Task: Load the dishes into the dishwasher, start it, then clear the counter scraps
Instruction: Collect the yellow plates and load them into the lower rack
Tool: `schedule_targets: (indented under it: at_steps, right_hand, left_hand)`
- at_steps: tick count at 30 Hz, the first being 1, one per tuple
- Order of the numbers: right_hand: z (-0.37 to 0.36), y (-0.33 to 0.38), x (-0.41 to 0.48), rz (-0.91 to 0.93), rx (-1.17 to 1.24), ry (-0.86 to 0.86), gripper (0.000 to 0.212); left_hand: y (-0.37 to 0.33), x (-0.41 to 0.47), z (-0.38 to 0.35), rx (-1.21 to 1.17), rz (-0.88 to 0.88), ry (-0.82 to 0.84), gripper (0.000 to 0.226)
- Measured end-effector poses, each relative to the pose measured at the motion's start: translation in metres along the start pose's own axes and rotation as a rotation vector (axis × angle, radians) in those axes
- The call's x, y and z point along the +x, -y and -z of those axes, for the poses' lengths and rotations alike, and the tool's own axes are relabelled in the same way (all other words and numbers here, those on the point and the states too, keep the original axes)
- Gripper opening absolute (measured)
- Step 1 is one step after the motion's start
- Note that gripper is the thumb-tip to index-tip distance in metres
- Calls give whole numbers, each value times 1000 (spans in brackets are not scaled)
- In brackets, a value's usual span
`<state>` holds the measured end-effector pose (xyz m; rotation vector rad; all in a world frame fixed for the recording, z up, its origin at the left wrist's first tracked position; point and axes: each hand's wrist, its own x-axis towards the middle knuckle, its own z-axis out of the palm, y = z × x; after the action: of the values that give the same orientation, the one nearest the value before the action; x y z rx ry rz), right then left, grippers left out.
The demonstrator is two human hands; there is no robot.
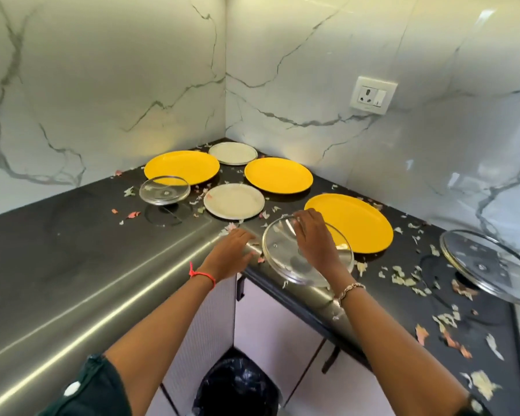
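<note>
At the bottom of the frame, between my forearms, a bin (237,385) lined with a black bag stands on the floor by pale cabinet fronts (270,319). Above it runs the rounded, brushed-steel edge (102,295) of the dark, matte counter (72,235), which bends in an L around the corner.

My left hand (233,250) lies flat on that steel edge at centre frame, fingers straight, gripping nothing. Just right of it, my right hand (315,238) rests over a round glass lid (285,265), fingers bent onto its far rim. The lid is metal-rimmed and tilted, and it juts past the counter edge.

Papery scraps (403,277), pale and pinkish, are strewn over the counter, thickest at the right. There a large glass lid (487,265) leans at the frame's right edge.

Beyond my right hand lies a glossy yellow plate (364,226). Farther back are two more yellow plates (278,175) (180,166), two small pale plates (234,201) (232,153) and a small glass lid (164,190), propped on the leftmost yellow plate.

Behind them, glossy white marble walls (102,85) with grey veins meet in a corner. A white socket (373,91) sits at upper right.
</note>
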<state>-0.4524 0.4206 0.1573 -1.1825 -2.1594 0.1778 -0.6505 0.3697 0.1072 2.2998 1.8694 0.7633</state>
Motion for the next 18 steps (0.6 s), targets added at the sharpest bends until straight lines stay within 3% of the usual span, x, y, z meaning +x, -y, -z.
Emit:
schedule_targets:
  at_steps: [12,18]
  right_hand:
    - [-11,-108,102,-256,24,101,27]
    - [-4,-173,97,-650,-209,208,42]
  left_hand:
    - [39,135,-33,-93,131,251,47]
    - [40,191,-59,13,88,550,63]
